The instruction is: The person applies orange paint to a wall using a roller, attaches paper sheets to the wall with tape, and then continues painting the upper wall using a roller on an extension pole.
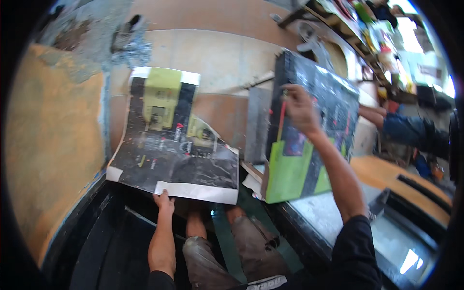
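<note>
My left hand (165, 202) pinches the white near margin of a large printed sheet (174, 159), dark with lime-green blocks and bearing writing. One corner of the sheet is cut away at its right side. My right hand (302, 110), blurred, is at the left side of an upright rectangular panel (328, 108) with a similar glossy print in black and lime green. Its fingers are bent close to the panel's dark edge. Something small may be at the fingertips, but the blur hides whether they grip it or the edge.
A grey slab (256, 125) stands left of the panel. An orange wall (58, 123) rises at the left, over a tiled floor (188, 47). At the right are a cluttered shelf (366, 43), a glass-topped black frame (402, 239) and another person's arm (373, 114).
</note>
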Motion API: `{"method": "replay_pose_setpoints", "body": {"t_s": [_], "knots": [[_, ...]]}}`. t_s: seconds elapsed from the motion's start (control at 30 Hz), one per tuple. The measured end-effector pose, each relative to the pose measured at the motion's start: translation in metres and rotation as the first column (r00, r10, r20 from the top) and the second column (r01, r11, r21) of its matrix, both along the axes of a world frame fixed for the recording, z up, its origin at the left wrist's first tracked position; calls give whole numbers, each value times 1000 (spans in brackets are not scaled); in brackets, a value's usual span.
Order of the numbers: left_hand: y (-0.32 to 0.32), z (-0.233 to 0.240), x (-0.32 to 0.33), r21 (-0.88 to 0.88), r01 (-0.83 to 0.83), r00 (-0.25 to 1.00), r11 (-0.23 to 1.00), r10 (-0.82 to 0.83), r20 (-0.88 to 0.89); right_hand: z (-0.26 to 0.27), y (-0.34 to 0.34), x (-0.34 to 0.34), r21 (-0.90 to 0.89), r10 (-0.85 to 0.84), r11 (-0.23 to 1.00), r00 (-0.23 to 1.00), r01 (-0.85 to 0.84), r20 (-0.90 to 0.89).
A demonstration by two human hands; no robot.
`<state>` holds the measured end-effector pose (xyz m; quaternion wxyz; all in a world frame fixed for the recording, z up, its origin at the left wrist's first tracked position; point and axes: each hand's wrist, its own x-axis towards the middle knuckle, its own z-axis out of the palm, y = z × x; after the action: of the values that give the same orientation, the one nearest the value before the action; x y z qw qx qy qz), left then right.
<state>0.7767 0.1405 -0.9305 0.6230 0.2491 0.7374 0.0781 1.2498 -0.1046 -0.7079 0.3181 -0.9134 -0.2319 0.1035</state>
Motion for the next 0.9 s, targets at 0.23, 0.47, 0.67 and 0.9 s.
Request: {"method": "replay_pose_setpoints", "body": {"t_s": [0.23,0.47,0.67,0.9], "knots": [[-3,6,-8,6,18,1000,1000,-18,24,7,-31,-28,7,-173,985,985,174,-9],[-5,2,-29,-79,173,984,982,-169,55,-83,44,-183,-79,307,896,737,-437,-602],[1,15,-8,-77,309,945,948,-315,-91,-213,-1,-242,-813,-449,578,809,-61,-380],[10,3,-65,26,339,941,940,-339,9,-209,33,-223,-750,-786,602,373,274,-494]]}}
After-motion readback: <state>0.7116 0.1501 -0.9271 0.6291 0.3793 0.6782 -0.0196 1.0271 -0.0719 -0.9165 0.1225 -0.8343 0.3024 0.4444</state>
